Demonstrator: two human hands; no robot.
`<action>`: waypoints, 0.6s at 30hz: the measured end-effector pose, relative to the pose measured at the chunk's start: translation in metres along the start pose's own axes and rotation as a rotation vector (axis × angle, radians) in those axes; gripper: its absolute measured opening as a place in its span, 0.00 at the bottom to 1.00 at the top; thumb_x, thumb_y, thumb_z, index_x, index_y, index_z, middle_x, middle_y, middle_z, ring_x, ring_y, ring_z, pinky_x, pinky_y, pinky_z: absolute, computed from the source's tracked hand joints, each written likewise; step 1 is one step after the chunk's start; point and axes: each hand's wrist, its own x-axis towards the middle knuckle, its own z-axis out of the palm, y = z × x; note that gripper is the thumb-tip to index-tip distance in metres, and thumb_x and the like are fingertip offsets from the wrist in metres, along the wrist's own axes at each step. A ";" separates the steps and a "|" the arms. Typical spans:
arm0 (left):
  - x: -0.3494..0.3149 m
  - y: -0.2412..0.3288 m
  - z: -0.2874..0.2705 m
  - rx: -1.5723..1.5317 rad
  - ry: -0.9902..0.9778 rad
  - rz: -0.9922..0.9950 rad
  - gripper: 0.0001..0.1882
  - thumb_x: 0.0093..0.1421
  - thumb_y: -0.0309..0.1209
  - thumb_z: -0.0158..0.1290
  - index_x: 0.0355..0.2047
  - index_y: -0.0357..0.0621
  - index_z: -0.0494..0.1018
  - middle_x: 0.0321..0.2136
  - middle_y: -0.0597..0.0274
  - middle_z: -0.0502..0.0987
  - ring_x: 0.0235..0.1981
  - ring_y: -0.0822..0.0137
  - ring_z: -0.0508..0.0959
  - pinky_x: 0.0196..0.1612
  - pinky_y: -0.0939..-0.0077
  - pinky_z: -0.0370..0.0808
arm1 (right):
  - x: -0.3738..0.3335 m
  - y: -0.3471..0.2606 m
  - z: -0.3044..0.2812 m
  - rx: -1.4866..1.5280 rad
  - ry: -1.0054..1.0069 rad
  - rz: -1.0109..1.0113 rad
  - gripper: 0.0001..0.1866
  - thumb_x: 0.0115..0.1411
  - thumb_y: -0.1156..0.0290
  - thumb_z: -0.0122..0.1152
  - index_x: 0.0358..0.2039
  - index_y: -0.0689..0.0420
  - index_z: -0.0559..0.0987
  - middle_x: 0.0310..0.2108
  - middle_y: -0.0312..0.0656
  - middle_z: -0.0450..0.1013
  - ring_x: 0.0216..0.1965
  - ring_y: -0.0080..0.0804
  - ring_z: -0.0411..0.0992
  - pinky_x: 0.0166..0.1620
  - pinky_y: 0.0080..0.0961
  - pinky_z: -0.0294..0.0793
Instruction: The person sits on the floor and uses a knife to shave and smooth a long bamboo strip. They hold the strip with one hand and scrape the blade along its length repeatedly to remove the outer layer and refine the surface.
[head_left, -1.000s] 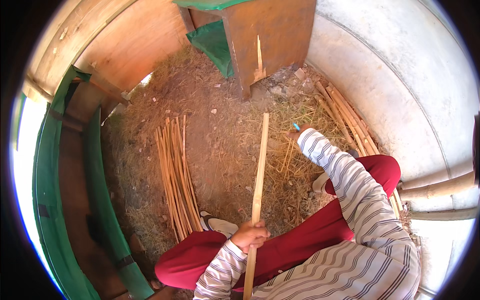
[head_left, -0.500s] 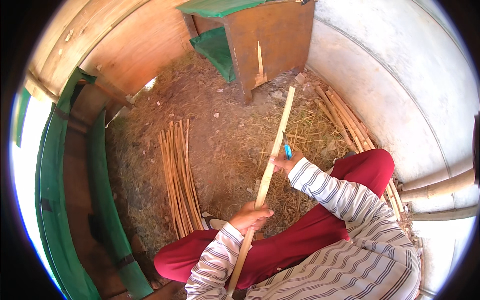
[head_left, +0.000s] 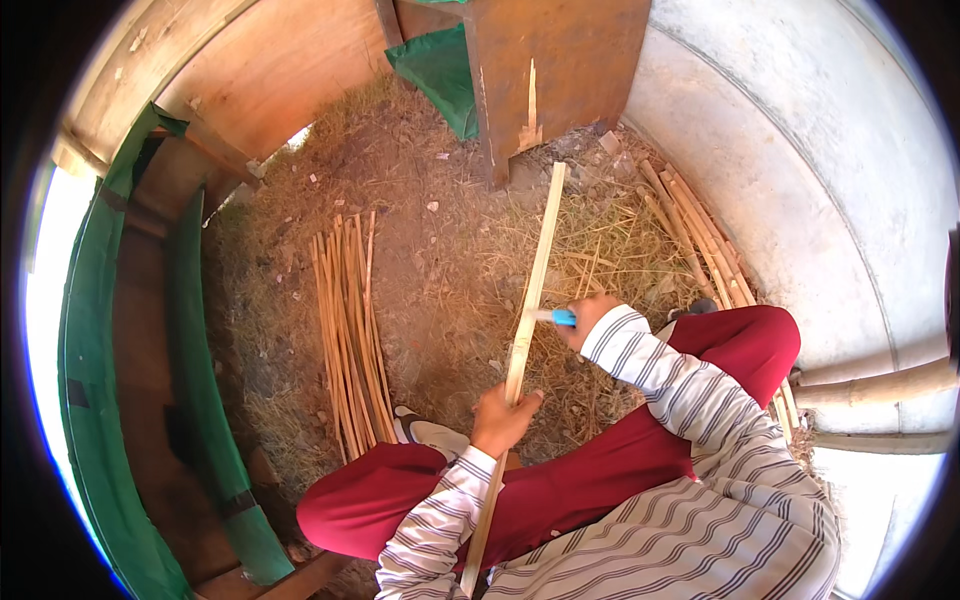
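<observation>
A long pale bamboo strip [head_left: 541,250] slants up from my lap, its far end over the straw-covered ground. My left hand [head_left: 503,420] is wrapped round it low down, just above my left forearm. In my right hand [head_left: 592,318] is a knife with a blue handle [head_left: 564,317]. Its blade [head_left: 541,315] points left and meets the strip's right edge, or lies over it; which of the two I cannot tell. The fingers of my right hand are closed round the handle and partly hidden.
A bundle of thin bamboo strips [head_left: 350,340] lies on the ground at the left. More bamboo pieces [head_left: 705,235] lie along the pale wall at the right. A wooden cabinet [head_left: 560,70] stands at the far side, and a green-covered bench [head_left: 205,370] on the left.
My right hand has let the strip go from its fingers and turned the knife, so the blade now points left across the strip. The strip has tilted slightly more upright.
</observation>
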 end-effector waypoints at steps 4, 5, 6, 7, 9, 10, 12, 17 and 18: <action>0.000 0.001 0.000 0.041 0.053 -0.002 0.19 0.55 0.40 0.57 0.19 0.35 0.70 0.11 0.57 0.71 0.14 0.67 0.71 0.23 0.66 0.70 | -0.003 -0.016 0.007 -0.150 -0.108 -0.024 0.14 0.53 0.57 0.62 0.24 0.55 0.83 0.14 0.45 0.73 0.16 0.42 0.75 0.25 0.38 0.78; 0.000 0.001 -0.001 0.041 0.046 -0.014 0.19 0.55 0.40 0.57 0.20 0.35 0.71 0.11 0.56 0.71 0.14 0.67 0.71 0.23 0.65 0.70 | -0.003 -0.020 0.007 -0.166 -0.138 -0.030 0.14 0.53 0.57 0.62 0.25 0.55 0.83 0.14 0.46 0.73 0.16 0.42 0.75 0.25 0.38 0.78; 0.000 0.001 -0.002 0.041 0.038 -0.026 0.19 0.55 0.40 0.57 0.20 0.35 0.71 0.12 0.56 0.71 0.14 0.66 0.71 0.23 0.65 0.70 | -0.003 -0.023 0.006 -0.183 -0.168 -0.036 0.13 0.53 0.57 0.62 0.25 0.55 0.83 0.14 0.46 0.73 0.17 0.42 0.75 0.24 0.38 0.78; 0.001 0.001 -0.002 0.042 0.026 -0.035 0.18 0.55 0.40 0.57 0.21 0.35 0.71 0.12 0.56 0.71 0.14 0.65 0.72 0.24 0.64 0.70 | -0.005 -0.027 0.003 -0.190 -0.197 -0.045 0.13 0.53 0.58 0.62 0.26 0.55 0.83 0.14 0.46 0.73 0.17 0.42 0.75 0.24 0.38 0.78; 0.000 0.006 -0.002 0.074 0.036 -0.023 0.19 0.55 0.40 0.57 0.20 0.35 0.71 0.12 0.55 0.72 0.15 0.62 0.73 0.24 0.64 0.71 | -0.003 -0.023 0.013 -0.176 -0.205 -0.008 0.13 0.53 0.58 0.62 0.27 0.54 0.84 0.15 0.47 0.74 0.18 0.42 0.76 0.26 0.39 0.79; -0.001 0.008 -0.002 0.090 0.042 -0.017 0.19 0.55 0.40 0.57 0.20 0.35 0.71 0.12 0.54 0.72 0.15 0.60 0.74 0.25 0.63 0.71 | -0.002 -0.022 0.017 -0.168 -0.208 0.010 0.13 0.53 0.58 0.62 0.28 0.54 0.84 0.15 0.47 0.74 0.18 0.43 0.76 0.27 0.39 0.79; 0.000 0.007 0.002 0.131 0.051 -0.020 0.18 0.54 0.40 0.58 0.22 0.35 0.71 0.14 0.52 0.74 0.18 0.57 0.76 0.27 0.63 0.72 | -0.001 -0.018 0.020 -0.159 -0.243 0.019 0.13 0.53 0.59 0.62 0.30 0.55 0.84 0.18 0.48 0.75 0.22 0.44 0.77 0.31 0.40 0.80; -0.003 0.008 0.002 0.196 0.008 -0.051 0.15 0.49 0.35 0.60 0.28 0.34 0.71 0.21 0.46 0.76 0.25 0.52 0.78 0.32 0.62 0.74 | 0.000 -0.031 0.003 -0.145 -0.348 0.124 0.14 0.52 0.60 0.63 0.34 0.55 0.84 0.27 0.51 0.78 0.31 0.47 0.78 0.39 0.42 0.79; -0.004 0.007 0.002 0.216 0.010 -0.032 0.15 0.48 0.33 0.60 0.28 0.34 0.71 0.22 0.45 0.76 0.26 0.52 0.79 0.32 0.62 0.74 | 0.000 -0.035 -0.003 -0.135 -0.369 0.148 0.14 0.52 0.61 0.63 0.34 0.56 0.83 0.29 0.52 0.78 0.33 0.47 0.78 0.40 0.42 0.79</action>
